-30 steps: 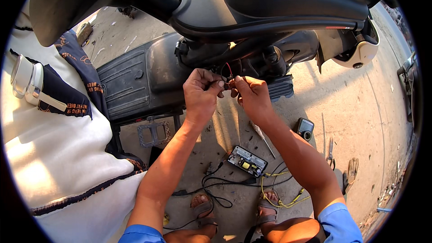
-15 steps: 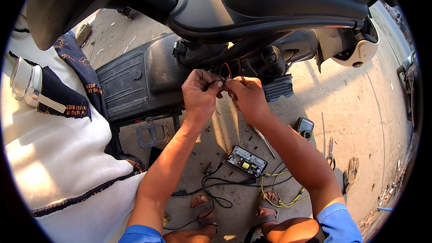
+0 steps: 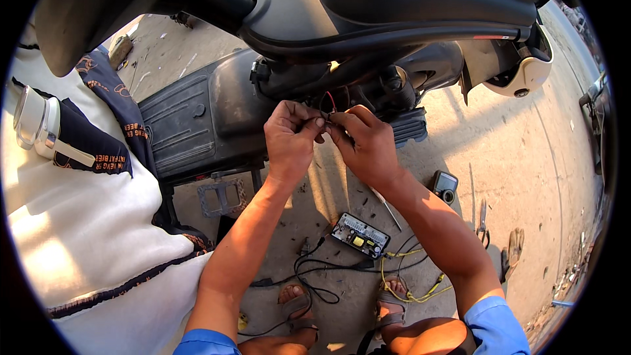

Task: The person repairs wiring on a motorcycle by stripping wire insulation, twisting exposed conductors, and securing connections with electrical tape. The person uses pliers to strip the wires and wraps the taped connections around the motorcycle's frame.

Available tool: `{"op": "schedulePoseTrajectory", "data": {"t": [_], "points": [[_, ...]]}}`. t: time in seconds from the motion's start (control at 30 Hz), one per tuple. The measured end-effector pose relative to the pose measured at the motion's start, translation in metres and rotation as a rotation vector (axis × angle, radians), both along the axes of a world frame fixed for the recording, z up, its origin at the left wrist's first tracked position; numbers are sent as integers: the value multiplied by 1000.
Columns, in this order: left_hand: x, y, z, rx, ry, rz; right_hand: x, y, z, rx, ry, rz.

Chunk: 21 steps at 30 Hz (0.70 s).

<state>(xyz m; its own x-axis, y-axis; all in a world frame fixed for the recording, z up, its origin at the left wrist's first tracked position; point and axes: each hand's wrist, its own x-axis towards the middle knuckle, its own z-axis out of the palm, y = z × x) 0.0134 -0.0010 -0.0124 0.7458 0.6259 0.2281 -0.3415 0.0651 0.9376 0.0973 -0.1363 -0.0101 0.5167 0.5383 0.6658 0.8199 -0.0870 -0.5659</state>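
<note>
Under the black body of an electric scooter [image 3: 420, 0], my left hand [image 3: 292, 141] and my right hand [image 3: 365, 144] meet at thin dark wires, with a red wire [image 3: 331, 100] looping just above my fingertips. My left thumb and fingers are closed on a wire. My right thumb and forefinger pinch beside them, and the exact joint between the wires is too small to make out. Both hands are near the scooter's grey-black footboard [image 3: 177, 131]. Below, an open circuit board [image 3: 360, 236] in a casing lies on the ground among black and yellow cables [image 3: 309, 269].
A screwdriver [image 3: 394, 220], a handheld device [image 3: 445, 186], scissors-like tool [image 3: 483, 220] and brown items [image 3: 516, 250] lie on the concrete. A white quilted cover [image 3: 92, 223] drapes at left, a pedal [image 3: 223, 198] below the footboard. A white helmet [image 3: 529, 79] hangs at right.
My right hand has rolled inward, its forefinger now arched higher and its thumb lower at the wires. My left hand has shifted very slightly left. The red wire remains above them.
</note>
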Motion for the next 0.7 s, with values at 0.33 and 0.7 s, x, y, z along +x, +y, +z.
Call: {"op": "schedulePoseTrajectory", "data": {"t": [0.33, 0.7], "points": [[-2, 0, 1, 31, 43, 10, 10, 7, -5, -83, 515, 157], [-1, 1, 3, 45, 40, 19, 18, 1, -5, -77, 1042, 233]]}}
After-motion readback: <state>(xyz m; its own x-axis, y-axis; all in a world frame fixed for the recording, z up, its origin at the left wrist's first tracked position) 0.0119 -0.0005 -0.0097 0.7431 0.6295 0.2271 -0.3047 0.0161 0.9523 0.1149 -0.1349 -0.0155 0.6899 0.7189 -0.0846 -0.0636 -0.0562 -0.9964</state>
